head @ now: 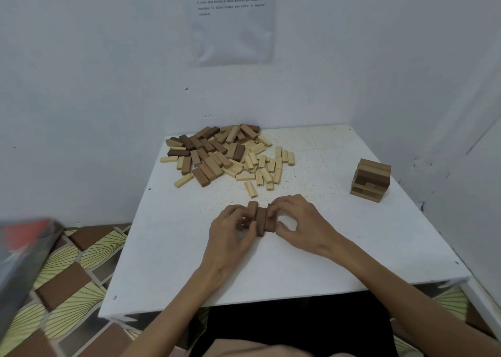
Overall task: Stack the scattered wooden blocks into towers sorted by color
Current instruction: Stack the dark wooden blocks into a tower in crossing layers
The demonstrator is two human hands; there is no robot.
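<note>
Head view: near the middle of the white square table (pixel 189 262), a little toward 6 o'clock, we see a row of three dark brown wooden blocks (pixel 261 221) lying side by side, their long sides touching. The left hand (pixel 230 234) curls its fingers round the row's 9 o'clock side, and the right hand (pixel 301 221) pinches its 3 o'clock side between thumb and fingertips, so both hands grasp the row. At 11 o'clock we find a loose pile of pale, mid-brown and dark brown wooden blocks (pixel 217 153), well apart from the hands. At 3 o'clock, near the table edge, stands a short tower of brown wooden blocks (pixel 371 180). At 12 o'clock a printed paper sheet (pixel 233 23) hangs on the wall.
</note>
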